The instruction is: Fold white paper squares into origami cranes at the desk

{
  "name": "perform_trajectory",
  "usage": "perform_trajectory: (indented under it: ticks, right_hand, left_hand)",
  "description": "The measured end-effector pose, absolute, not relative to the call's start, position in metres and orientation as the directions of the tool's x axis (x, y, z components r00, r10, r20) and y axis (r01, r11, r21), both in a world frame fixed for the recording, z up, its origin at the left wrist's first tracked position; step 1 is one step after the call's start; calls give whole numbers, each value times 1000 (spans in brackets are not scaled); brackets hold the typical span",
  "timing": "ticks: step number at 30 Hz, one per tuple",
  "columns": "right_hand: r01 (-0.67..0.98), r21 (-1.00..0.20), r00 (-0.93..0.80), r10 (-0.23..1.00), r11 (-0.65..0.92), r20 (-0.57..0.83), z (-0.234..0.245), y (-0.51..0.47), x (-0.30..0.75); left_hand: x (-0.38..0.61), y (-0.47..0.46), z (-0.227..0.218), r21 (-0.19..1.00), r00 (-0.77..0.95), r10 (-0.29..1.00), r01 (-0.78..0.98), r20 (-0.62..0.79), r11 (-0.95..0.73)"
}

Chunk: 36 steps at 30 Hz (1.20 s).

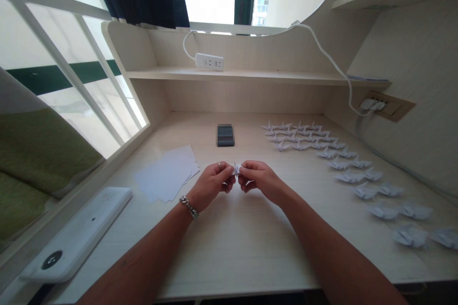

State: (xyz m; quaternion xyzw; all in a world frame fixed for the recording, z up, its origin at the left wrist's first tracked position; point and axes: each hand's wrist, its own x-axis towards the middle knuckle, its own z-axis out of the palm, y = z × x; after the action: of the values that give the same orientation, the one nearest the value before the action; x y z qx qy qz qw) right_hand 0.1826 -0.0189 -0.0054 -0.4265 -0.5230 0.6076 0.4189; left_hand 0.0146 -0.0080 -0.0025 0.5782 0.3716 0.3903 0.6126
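Between my two hands, above the middle of the desk, is a small folded white paper crane [236, 170], mostly covered by my fingers. My left hand [215, 178], with a ring and a chain bracelet, pinches its left side. On the other side my right hand [258, 176] grips it between thumb and curled fingers. Loose white paper sheets [166, 174] lie fanned out to the left of my left hand. Rows of finished white paper cranes [336, 152] stretch along the right side of the desk.
A small dark, blurred-out rectangle [225, 135] lies behind my hands. At the left front edge sits a long white device [80, 233] with a round dark dial. A power strip [209, 62] rests on the shelf [250, 75]. White cables [332, 62] hang at the right near a wall socket [391, 106].
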Motion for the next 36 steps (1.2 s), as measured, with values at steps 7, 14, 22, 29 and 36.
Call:
perform_trajectory:
  ticks: [7, 14, 22, 29, 36]
  right_hand:
    - [1, -990, -357, 925, -142, -133, -7, -20, 186]
    - [-97, -984, -402, 910, -151, -101, -7, -21, 186]
    - [-311, -927, -397, 915, -208, -72, -6, -23, 181]
    - [-516, -820, -395, 918, -248, -29, -5, -23, 175]
    - [-596, -773, -362, 932, -216, 19, -5, -23, 171]
  left_hand:
    - [16, -11, 0, 1000, 388, 922, 21, -2, -6]
    - [15, -10, -3, 996, 478, 874, 36, -89, 82]
    - [15, -12, -2, 957, 481, 873, -204, -88, 208]
    - [20, -16, 2, 871, 483, 874, -405, -55, 279]
    - [23, -18, 0, 820, 475, 880, -502, -5, 276]
